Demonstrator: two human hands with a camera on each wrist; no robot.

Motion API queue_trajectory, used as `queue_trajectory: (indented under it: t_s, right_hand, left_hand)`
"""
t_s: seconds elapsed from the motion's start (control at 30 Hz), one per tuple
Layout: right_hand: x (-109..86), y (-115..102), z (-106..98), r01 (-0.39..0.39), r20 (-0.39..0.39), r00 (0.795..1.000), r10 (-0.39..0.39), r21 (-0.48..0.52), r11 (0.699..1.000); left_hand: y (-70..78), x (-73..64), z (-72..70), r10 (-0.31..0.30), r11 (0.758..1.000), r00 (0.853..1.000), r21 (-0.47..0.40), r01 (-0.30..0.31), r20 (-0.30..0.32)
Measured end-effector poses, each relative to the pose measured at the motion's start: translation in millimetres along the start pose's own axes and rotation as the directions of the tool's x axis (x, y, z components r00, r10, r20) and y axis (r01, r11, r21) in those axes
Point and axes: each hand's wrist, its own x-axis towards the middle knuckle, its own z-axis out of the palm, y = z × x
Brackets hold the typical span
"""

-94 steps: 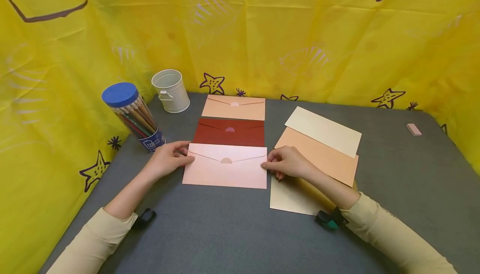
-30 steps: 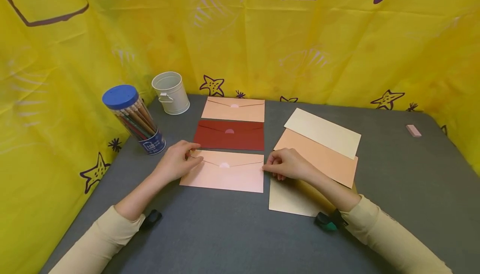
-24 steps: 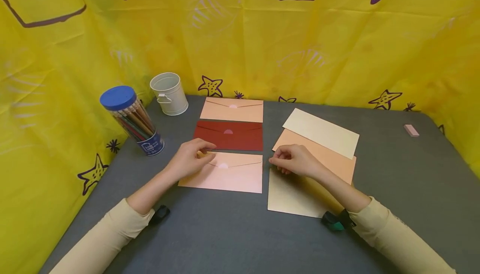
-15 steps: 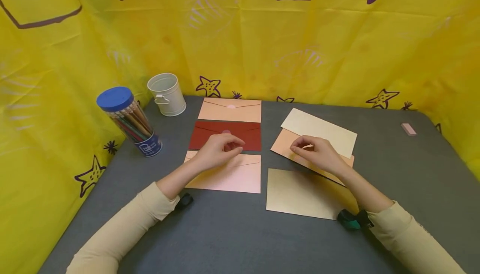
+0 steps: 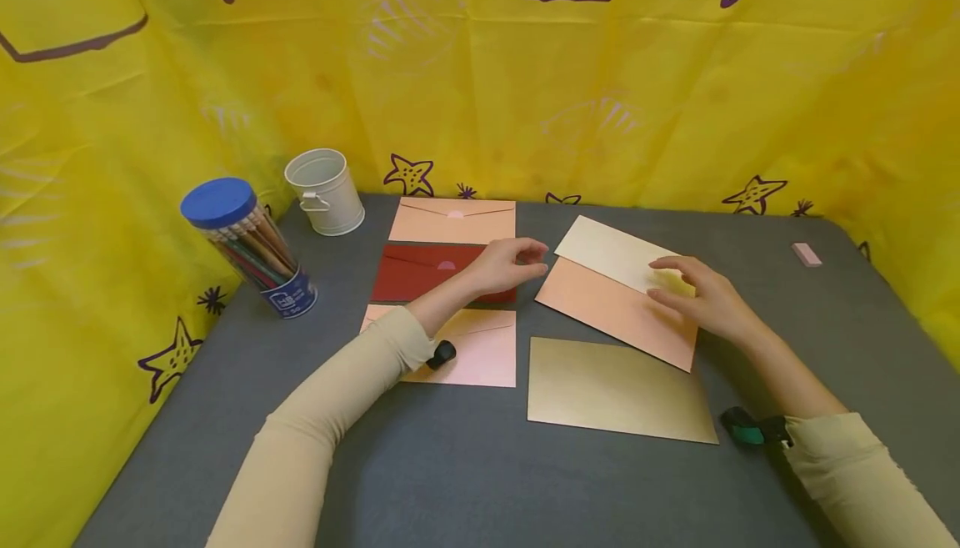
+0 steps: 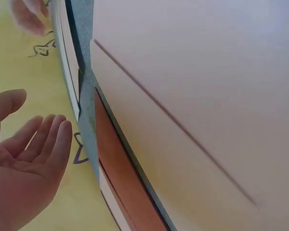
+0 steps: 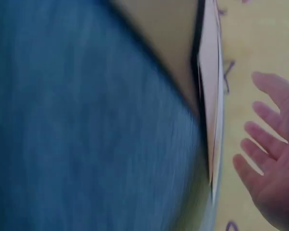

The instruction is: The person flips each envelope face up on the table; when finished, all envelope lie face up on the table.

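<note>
My left hand [image 5: 504, 267] hovers over the right end of the red envelope [image 5: 408, 273], its fingers loosely bent around nothing. Beneath that forearm lies a pale pink envelope [image 5: 480, 356]; behind the red one is a peach envelope [image 5: 453, 221]. All three form a column, flaps up. My right hand [image 5: 705, 298] is above the right side of a cream envelope [image 5: 607, 252], fingers spread and holding nothing. The cream envelope overlaps another peach envelope [image 5: 615, 310], both slanted. Nearer me lies a gold envelope [image 5: 618, 389]. In the left wrist view the left palm [image 6: 29, 178] shows bare.
At the left stands a clear tub of pencils [image 5: 255, 248] with a blue lid, beside a small white metal bucket [image 5: 326, 193]. A pink eraser [image 5: 807, 254] sits at the far right of the grey table [image 5: 450, 465]. A yellow patterned cloth [image 5: 480, 89] hangs behind.
The pale pink envelope was lowered into line below the red one and both hands let go. My left hand has moved right and away from me; my right hand has moved right, its fingers spreading.
</note>
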Motion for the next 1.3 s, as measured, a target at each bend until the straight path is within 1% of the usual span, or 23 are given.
queue_trajectory:
  t_s: [0.07,0.17,0.33,0.47,0.53,0.67,0.77,0.87,0.97,1.07,1.17,1.3]
  right_hand:
    - [-1.0,7,-6,-0.008,0.049,0.999,0.01,-0.043,0.999]
    - [-0.5,16,-14,-0.009,0.126,0.992,0.019,-0.081,0.997]
    - [0.5,27,-19,-0.033,0.235,0.97,0.053,-0.091,0.995]
    - [1.1,30,-20,-0.063,0.275,0.958,0.086,-0.089,0.994]
    - [1.0,30,-21,-0.082,0.285,0.953,0.105,-0.091,0.992]
    - [0.7,30,-20,-0.104,0.292,0.948,0.128,-0.095,0.99]
    - [0.7,31,-20,-0.106,0.289,0.949,0.129,-0.094,0.99]
    - [1.1,32,-20,-0.104,0.284,0.95,0.127,-0.094,0.99]
    - [1.4,32,-19,-0.104,0.276,0.953,0.127,-0.097,0.99]
    - [1.6,33,-20,-0.097,0.262,0.957,0.121,-0.102,0.99]
    - [1.6,33,-20,-0.09,0.242,0.963,0.118,-0.124,0.988]
    - [1.7,33,-20,-0.074,0.209,0.971,0.114,-0.189,0.979]
  left_hand:
    - [1.9,9.4,1.7,-0.04,0.999,0.999,-0.02,0.04,0.004]
    - [4.4,21.0,4.1,-0.105,0.992,0.994,-0.065,0.105,0.0]
    - [5.0,34.3,9.5,-0.198,0.971,0.98,-0.136,0.199,0.018]
    - [3.3,41.3,14.2,-0.237,0.955,0.971,-0.175,0.238,0.026]
    - [2.6,43.6,16.0,-0.245,0.947,0.969,-0.208,0.245,0.026]
    - [1.8,45.6,18.5,-0.26,0.923,0.965,-0.283,0.261,0.041]
    - [1.2,45.4,19.7,-0.264,0.911,0.964,-0.315,0.264,0.045]
    - [0.3,44.7,21.1,-0.256,0.909,0.966,-0.335,0.249,0.025]
    - [-0.3,44.9,23.6,-0.251,0.906,0.968,-0.356,0.23,-0.012]
    - [0.1,45.6,26.4,-0.255,0.906,0.965,-0.365,0.215,-0.064]
    - [1.9,46.5,28.9,-0.24,0.921,0.963,-0.342,0.186,-0.122]
    - [5.0,47.2,30.4,-0.185,0.953,0.966,-0.273,0.131,-0.182]
